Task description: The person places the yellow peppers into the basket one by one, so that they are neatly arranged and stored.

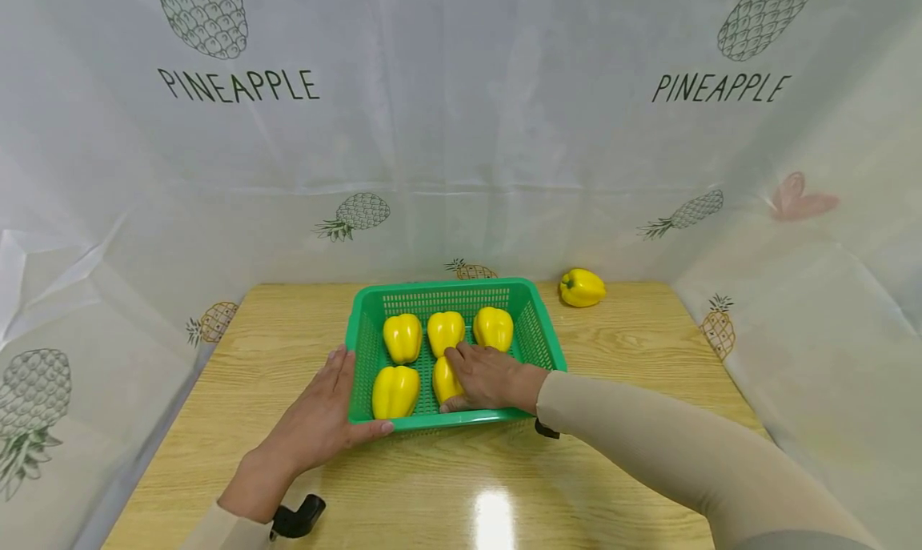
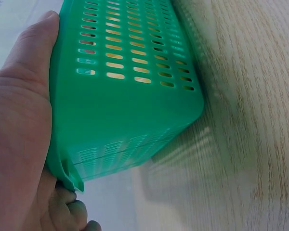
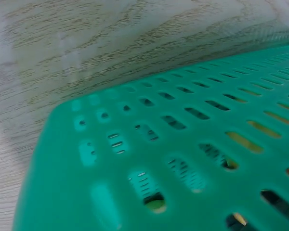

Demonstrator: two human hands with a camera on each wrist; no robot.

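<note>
A green plastic basket (image 1: 446,287) with slotted walls stands on the wooden table, holding several yellow bell peppers. My right hand (image 1: 488,376) reaches over the front rim and grips the yellow bell pepper (image 1: 443,380) in the front row, partly covering it. Just left of that one sits another bell pepper (image 1: 395,391); three more line the back row, the right one (image 1: 494,328) close to my fingers. At the front left corner my left hand (image 1: 317,414) rests against the basket, fingers straight along the side and thumb on the front rim. The right wrist view shows only the slotted wall (image 3: 135,115) and table.
One more yellow bell pepper (image 1: 583,287) lies on its side on the table (image 1: 619,334), behind and right of the basket. A white curtain (image 1: 461,134) printed with pineapples hangs along the table's back and both sides.
</note>
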